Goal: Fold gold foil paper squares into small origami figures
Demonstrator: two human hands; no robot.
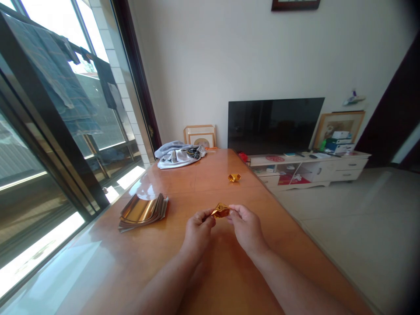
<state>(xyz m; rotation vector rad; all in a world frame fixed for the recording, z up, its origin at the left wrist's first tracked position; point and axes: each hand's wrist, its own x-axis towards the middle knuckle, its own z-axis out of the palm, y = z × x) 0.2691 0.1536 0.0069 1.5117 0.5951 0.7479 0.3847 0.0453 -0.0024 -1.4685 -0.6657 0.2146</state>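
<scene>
Head view: left grip [197, 232] and right grip [246, 228] pinch folded foil [220, 210], with stacked sheets [142, 211] left, another piece [234, 177] ahead.

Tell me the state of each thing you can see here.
left hand, pinching the folded gold foil
right hand, pinching its other side
folded gold foil, held above the table
small gold foil piece, folded, lying on the table
stack of foil sheets, lying flat, top sheet curling up
pale cloth, bunched up
television, screen dark

Small gold foil piece [220, 211], creased and folded, held above the table
</scene>
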